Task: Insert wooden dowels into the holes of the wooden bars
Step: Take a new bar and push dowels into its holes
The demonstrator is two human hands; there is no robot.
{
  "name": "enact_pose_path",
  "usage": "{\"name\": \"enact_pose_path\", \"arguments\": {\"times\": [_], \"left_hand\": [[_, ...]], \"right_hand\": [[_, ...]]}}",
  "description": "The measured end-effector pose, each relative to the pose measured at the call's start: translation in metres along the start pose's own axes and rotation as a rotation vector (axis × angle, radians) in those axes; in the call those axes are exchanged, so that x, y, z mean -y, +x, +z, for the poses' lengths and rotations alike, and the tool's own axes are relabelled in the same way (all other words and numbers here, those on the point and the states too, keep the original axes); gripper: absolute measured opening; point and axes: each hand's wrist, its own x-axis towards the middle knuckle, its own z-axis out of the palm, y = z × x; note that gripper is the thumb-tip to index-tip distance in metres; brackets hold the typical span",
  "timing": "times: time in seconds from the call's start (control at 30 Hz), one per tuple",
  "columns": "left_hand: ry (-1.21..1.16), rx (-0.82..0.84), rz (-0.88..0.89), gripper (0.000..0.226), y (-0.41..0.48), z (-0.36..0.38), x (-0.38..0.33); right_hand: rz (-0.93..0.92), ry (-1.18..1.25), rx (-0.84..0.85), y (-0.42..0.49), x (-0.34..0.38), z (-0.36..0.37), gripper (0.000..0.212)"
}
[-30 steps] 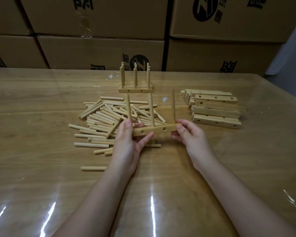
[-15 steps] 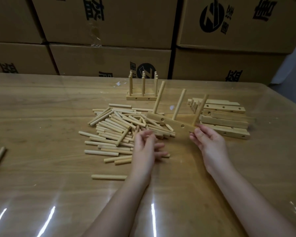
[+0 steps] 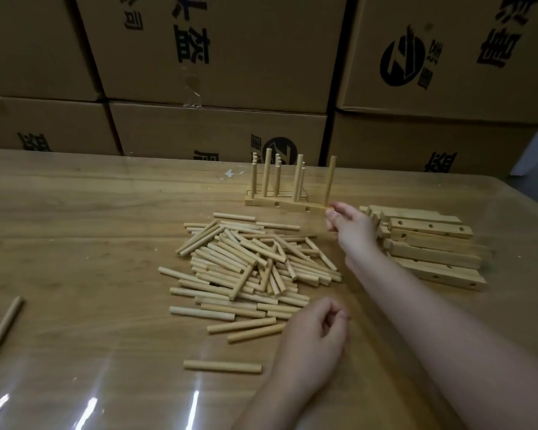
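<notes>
– Now, how do you read the two hands from your station?
– I read the right hand [image 3: 351, 226] as stretched out over the table, thumb and fingertips pinching the right end of the filled bar [image 3: 292, 207]. The left hand [image 3: 317, 332] is loosely curled and holds nothing, at the near edge of the loose dowels [image 3: 246, 268].
– What has changed in the last second?
– A second ago I saw both hands holding that bar above the pile. Half a second ago the right hand alone carried it, tilted, towards the back. It now sits level on the table [image 3: 75, 231], three dowels upright in it, just in front of the finished bars [image 3: 254, 178]. Whether it touches them I cannot tell. The left hand has let go and dropped back towards me.
– And the meaning for the task?
– I judge this bar done: three dowels stand in its top face, and only the release remains. The next cycle, in my reading, starts with an empty bar from the stack [image 3: 432, 248] just right of the right hand, then dowels from the pile.
– Surroundings?
– A single dowel [image 3: 222, 366] lies apart beside the left forearm. A stray dowel [image 3: 3, 330] lies at the table's left edge, and cardboard boxes [image 3: 215, 57] stand stacked behind.
</notes>
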Motion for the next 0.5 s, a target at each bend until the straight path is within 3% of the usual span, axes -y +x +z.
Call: {"name": "enact_pose_path", "arguments": {"times": [0.33, 0.5], "left_hand": [[-0.002, 0.021, -0.031, 0.016, 0.001, 0.002, 0.006], [0.016, 0.025, -0.014, 0.014, 0.001, 0.004, 0.008]], "right_hand": [[0.0, -0.262, 0.001, 0.061, -0.027, 0.025, 0.029], [-0.087, -0.53, 0.115, 0.076, -0.031, 0.032, 0.029]]}}
